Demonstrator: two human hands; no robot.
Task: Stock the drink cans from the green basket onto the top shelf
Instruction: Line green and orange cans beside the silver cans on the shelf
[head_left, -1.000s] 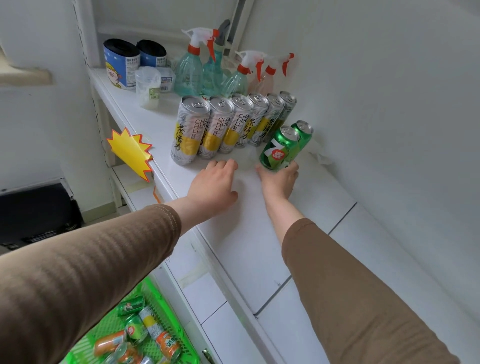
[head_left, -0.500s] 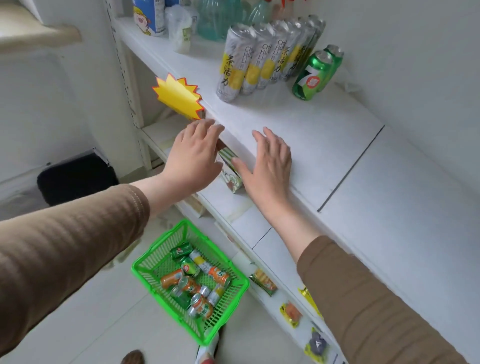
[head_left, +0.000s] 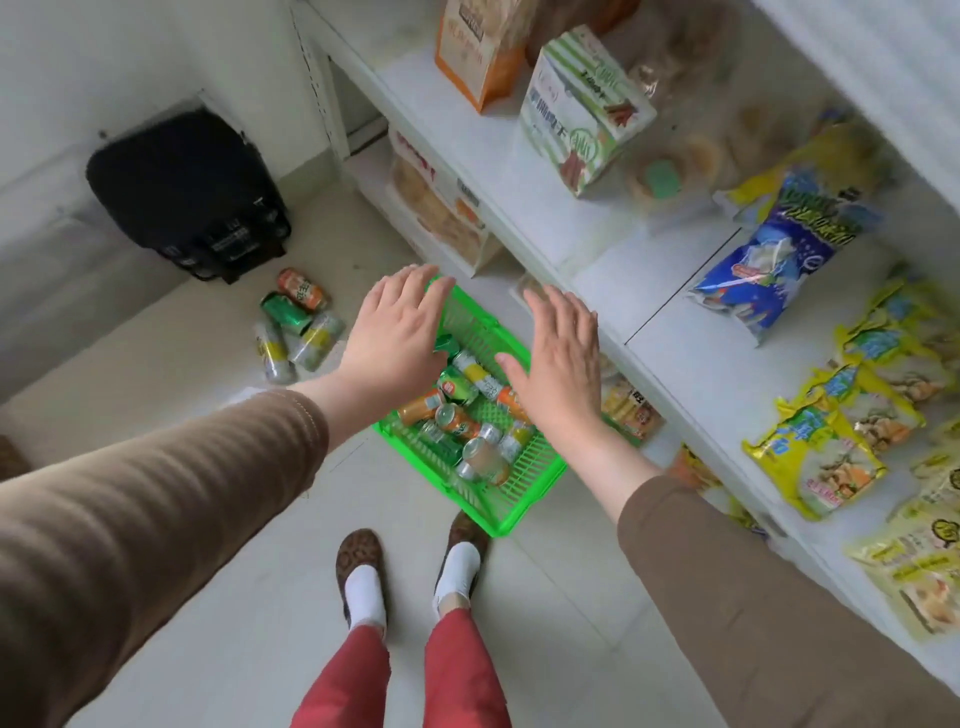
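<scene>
The green basket (head_left: 524, 480) sits on the floor (head_left: 218, 519) at the centre of the frame, its long axis running from the upper left toward the lower right, beside the white shelving (head_left: 524, 208) on the right. Inside it the drink cans (head_left: 457, 410) lie on their sides, heaped and pointing various ways; most have their long axes slanting across the basket. About nine show, orange, green and yellow-white, though both hands hide part of the pile, so the count is not sure.

The left hand (head_left: 397, 338) is over the basket's far left corner, palm down, fingers straight and close together, holding nothing. The right hand (head_left: 558, 358) is over the basket's right side, palm down, fingers straight and slightly spread, also holding nothing. Whether either touches a can cannot be told.

Four more cans (head_left: 296, 325) lie toppled on the floor at the centre left, just below a black bag (head_left: 182, 192). Snack packets (head_left: 769, 260) fill the shelves at the right.
</scene>
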